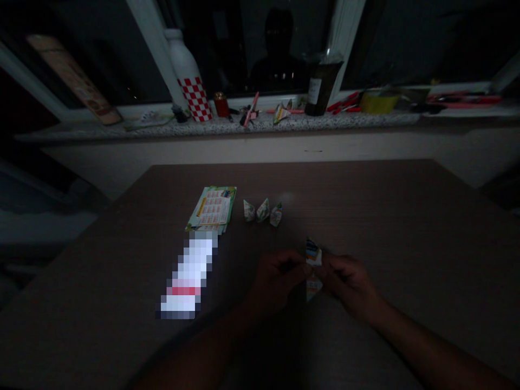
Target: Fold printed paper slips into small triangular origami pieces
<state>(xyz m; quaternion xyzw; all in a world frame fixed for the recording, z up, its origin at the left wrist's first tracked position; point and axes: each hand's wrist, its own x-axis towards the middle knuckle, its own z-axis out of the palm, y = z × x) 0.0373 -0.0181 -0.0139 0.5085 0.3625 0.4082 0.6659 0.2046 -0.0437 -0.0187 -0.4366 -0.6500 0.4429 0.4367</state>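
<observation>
Between my two hands is a folded piece of printed paper (313, 259), narrow and pointed at its upper and lower ends. My left hand (280, 279) pinches its left edge near the middle. From the other side, my right hand (349, 284) grips its right edge with thumb and fingers. Three small folded paper pieces (263, 210) with pointed tips stand in a row beyond my left hand. To their left lies a stack of printed leaflets (213, 208), green-edged with rows of red print. Dim light hides the finer folds.
A bright, pixelated phone-like screen (189, 276) lies on the brown table (385, 206), left of my left arm. Behind the table runs a granite windowsill (227, 125) bearing a white bottle with red checks (194, 89), a dark bag (320, 89), pens and another folded paper (281, 112).
</observation>
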